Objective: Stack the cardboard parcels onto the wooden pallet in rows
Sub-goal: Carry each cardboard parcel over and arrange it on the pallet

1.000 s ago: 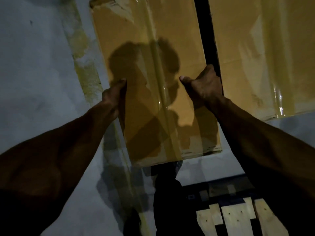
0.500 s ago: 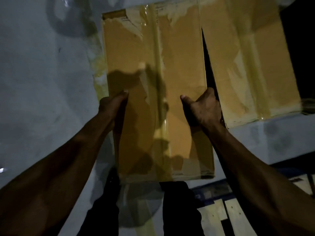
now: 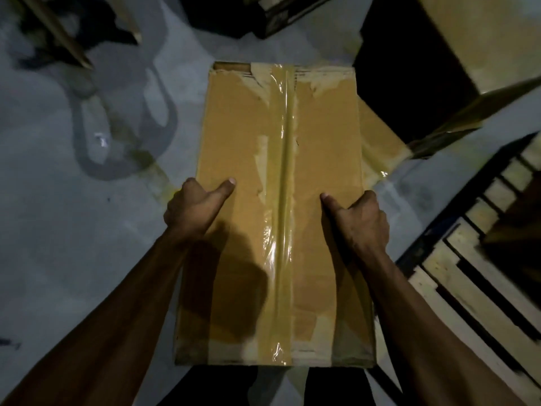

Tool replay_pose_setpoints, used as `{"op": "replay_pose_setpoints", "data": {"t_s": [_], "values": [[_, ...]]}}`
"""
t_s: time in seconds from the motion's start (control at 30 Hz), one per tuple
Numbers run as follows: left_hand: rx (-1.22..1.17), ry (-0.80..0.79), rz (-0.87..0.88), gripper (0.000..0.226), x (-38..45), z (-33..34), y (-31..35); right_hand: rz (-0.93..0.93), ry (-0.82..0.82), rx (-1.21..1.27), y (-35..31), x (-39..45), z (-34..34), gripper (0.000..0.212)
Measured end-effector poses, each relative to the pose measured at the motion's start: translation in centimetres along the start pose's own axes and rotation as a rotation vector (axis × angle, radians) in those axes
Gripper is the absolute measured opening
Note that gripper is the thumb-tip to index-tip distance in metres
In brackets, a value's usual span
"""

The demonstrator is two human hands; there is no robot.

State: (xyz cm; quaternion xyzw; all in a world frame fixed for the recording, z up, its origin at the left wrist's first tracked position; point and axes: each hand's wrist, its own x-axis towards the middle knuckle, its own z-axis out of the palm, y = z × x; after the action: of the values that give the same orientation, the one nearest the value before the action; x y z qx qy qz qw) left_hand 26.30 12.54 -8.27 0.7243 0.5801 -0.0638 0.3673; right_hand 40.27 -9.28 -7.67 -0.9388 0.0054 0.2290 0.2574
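- Nearest, our left hand and right hand clamp the long sides of the cardboard parcel, thumbs laid flat on its top face and the other fingers wrapped over the edges out of sight.
- So we hold the parcel between both hands in front of us, seemingly carried above the grey floor; its long axis runs straight away from us, along the strip of tape down its middle.
- Off to our right lies the wooden pallet, its pale slats near the right hand and well apart from the left, so we judge the right arm is the nearer one and the coming move is a swing of the load rightward.
- Further out, beyond the parcel's far right corner, another parcel sits; whether it rests on the pallet we cannot tell.
- Farthest, dark clutter lies at the top edge, too dim to name.
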Motion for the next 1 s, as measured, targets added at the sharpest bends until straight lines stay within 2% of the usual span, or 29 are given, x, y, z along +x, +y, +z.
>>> {"op": "replay_pose_setpoints", "data": {"t_s": [0.2,0.47,0.83,1.0], "values": [[0.166,-0.021,0.272,0.085,-8.3,-4.7,3.8,0.162,0.153,0.114,1.3,-9.8,-7.9,0.075],[0.299,-0.063,0.52,0.076,-19.0,-5.8,6.1,0.322,0.316,0.236,7.0,-21.3,-13.7,0.075],[0.36,-0.118,0.822,0.072,-36.1,-3.4,1.7,0.488,0.51,0.353,19.1,-37.9,-17.8,0.075],[0.374,-0.178,0.908,0.078,-43.4,-2.9,-0.1,0.531,0.587,0.405,23.5,-45.6,-19.7,0.076]]}}
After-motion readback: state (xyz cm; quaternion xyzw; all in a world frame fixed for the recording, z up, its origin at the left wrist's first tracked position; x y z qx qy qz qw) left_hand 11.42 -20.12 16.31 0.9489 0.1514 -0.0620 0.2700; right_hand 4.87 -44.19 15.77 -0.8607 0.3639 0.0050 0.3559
